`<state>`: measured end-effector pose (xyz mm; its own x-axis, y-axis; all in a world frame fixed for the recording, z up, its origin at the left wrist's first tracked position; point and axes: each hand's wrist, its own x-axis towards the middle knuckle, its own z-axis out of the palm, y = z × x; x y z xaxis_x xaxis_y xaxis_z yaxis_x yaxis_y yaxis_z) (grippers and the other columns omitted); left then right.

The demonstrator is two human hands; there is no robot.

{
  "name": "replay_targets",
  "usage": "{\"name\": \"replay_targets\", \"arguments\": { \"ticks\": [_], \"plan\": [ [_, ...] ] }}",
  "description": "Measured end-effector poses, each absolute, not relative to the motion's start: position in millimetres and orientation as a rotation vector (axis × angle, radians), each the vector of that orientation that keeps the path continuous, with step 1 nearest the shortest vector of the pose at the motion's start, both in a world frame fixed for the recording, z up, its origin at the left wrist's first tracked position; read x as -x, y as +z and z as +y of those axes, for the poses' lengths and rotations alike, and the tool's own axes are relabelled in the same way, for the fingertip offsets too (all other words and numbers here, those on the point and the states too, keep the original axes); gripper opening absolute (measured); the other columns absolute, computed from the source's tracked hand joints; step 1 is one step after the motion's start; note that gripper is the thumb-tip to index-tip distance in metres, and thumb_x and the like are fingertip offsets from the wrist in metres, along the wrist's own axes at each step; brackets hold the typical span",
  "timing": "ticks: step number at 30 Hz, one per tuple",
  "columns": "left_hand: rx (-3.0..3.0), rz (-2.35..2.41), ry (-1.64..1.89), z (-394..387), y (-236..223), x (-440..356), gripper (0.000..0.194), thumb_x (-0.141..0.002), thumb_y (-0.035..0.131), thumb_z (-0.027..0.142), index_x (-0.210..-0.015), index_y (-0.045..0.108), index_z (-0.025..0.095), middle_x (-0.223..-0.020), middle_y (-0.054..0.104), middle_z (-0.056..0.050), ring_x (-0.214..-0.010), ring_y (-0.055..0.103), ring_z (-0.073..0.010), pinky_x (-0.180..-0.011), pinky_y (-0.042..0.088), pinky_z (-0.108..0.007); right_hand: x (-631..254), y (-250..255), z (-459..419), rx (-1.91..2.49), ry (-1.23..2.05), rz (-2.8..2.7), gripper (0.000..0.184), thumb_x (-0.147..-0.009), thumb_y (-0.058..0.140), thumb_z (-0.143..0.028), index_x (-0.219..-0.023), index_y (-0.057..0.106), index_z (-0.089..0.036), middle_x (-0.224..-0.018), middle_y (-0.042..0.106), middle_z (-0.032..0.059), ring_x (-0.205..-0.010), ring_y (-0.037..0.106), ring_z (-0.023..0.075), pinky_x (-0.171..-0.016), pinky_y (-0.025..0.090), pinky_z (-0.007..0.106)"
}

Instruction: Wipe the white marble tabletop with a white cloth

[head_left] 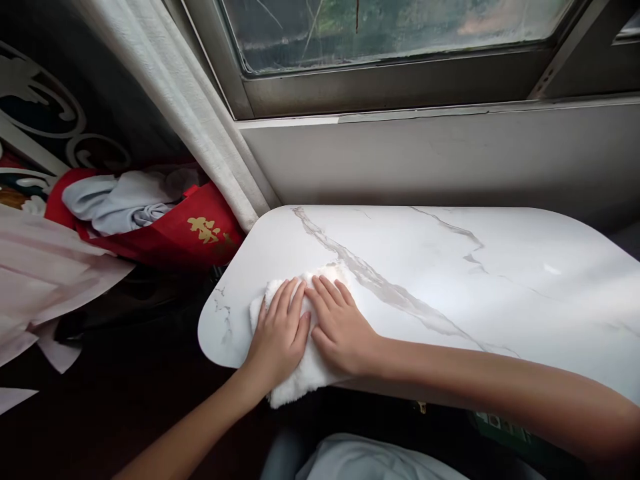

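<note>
I have both hands laid flat over a white, fluffy cloth on the left part of the marbled worktop. The left hand is open, fingers extended and close together, palm down on the fabric; the right hand lies just beside it, also open, its fingers slanting far and left. I see neither one curled around the cloth, whose near end hangs past the near edge. Far left of the worktop I see a red bag of pale fabric, beside a white curtain.
</note>
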<state>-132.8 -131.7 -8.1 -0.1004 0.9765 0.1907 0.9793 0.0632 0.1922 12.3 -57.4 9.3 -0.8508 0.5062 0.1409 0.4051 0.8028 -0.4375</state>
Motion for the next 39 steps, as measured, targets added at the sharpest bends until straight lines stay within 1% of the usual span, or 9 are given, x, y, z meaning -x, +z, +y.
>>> {"name": "replay_targets", "arguments": {
  "ticks": [2,4,8,11,15,20,27,32,39],
  "plan": [
    [2.133,-2.269,-0.388,-106,-7,140,0.053,-0.096,0.022,0.033,-0.146,0.030,0.017,-0.150,0.037,-0.013,-0.140,0.029,-0.0288,-0.110,0.029,-0.054,-3,9,-38,0.827,0.579,-2.690,0.056,-0.092,0.034,-0.026,-0.142,0.037,-0.003,-0.152,0.031,0.0176,-0.143,0.020,0.0263,-0.117,0.014,0.045],
    [2.166,-2.255,-0.349,-73,-6,149,0.052,-0.096,0.024,0.033,-0.144,0.033,0.016,-0.150,0.036,-0.014,-0.139,0.029,-0.0293,-0.110,0.028,-0.054,9,6,-13,0.901,0.499,-2.648,0.055,-0.092,0.032,-0.026,-0.142,0.038,-0.003,-0.151,0.034,0.0167,-0.141,0.023,0.0259,-0.117,0.014,0.044],
    [2.247,-2.229,-0.335,4,-3,169,0.050,-0.096,0.023,0.029,-0.141,0.035,0.015,-0.150,0.037,-0.013,-0.139,0.030,-0.0268,-0.112,0.025,-0.050,32,-1,49,0.978,0.273,-2.610,0.055,-0.093,0.030,-0.024,-0.142,0.037,0.000,-0.150,0.034,0.0188,-0.140,0.026,0.0275,-0.116,0.013,0.045],
    [2.238,-2.252,-0.385,59,-1,173,0.048,-0.095,0.025,0.028,-0.140,0.038,0.014,-0.149,0.038,-0.013,-0.137,0.032,-0.0269,-0.112,0.025,-0.050,39,-4,95,1.046,0.208,-2.595,0.054,-0.093,0.030,-0.022,-0.141,0.038,0.000,-0.150,0.034,0.0189,-0.140,0.027,0.0269,-0.115,0.013,0.045],
    [2.244,-2.236,-0.466,113,0,159,0.045,-0.094,0.030,0.026,-0.137,0.042,0.016,-0.146,0.041,-0.011,-0.135,0.035,-0.0262,-0.111,0.027,-0.047,31,-4,141,1.166,0.191,-2.556,0.054,-0.092,0.029,-0.020,-0.143,0.035,-0.002,-0.151,0.034,0.0164,-0.140,0.027,0.0250,-0.114,0.016,0.044],
    [2.259,-2.231,-0.518,148,0,121,0.044,-0.094,0.031,0.024,-0.136,0.044,0.017,-0.145,0.043,-0.012,-0.135,0.035,-0.0259,-0.111,0.025,-0.049,-2,-4,171,1.253,0.142,-2.519,0.054,-0.092,0.028,-0.018,-0.142,0.038,-0.004,-0.149,0.038,0.0144,-0.138,0.030,0.0243,-0.113,0.018,0.043],
    [2.289,-2.215,-0.612,137,-2,80,0.044,-0.095,0.029,0.025,-0.136,0.044,0.019,-0.147,0.040,-0.010,-0.137,0.031,-0.0261,-0.113,0.021,-0.053,-41,-6,157,1.344,0.083,-2.473,0.053,-0.092,0.026,-0.019,-0.142,0.040,-0.007,-0.150,0.037,0.0121,-0.139,0.030,0.0227,-0.113,0.020,0.042],
    [2.288,-2.207,-0.605,99,-4,60,0.045,-0.096,0.029,0.027,-0.138,0.041,0.019,-0.149,0.038,-0.011,-0.139,0.030,-0.0263,-0.114,0.019,-0.054,-63,-6,123,1.305,-0.001,-2.539,0.054,-0.091,0.028,-0.019,-0.142,0.039,-0.007,-0.150,0.037,0.0126,-0.139,0.030,0.0235,-0.113,0.021,0.042],
    [2.344,-2.210,-0.520,30,-1,37,0.051,-0.096,0.025,0.030,-0.143,0.036,0.014,-0.152,0.033,-0.013,-0.141,0.025,-0.0282,-0.115,0.017,-0.054,-92,-3,55,1.257,-0.017,-2.582,0.055,-0.092,0.028,-0.021,-0.143,0.038,-0.005,-0.150,0.036,0.0135,-0.140,0.028,0.0252,-0.115,0.020,0.043]
  ]
}}
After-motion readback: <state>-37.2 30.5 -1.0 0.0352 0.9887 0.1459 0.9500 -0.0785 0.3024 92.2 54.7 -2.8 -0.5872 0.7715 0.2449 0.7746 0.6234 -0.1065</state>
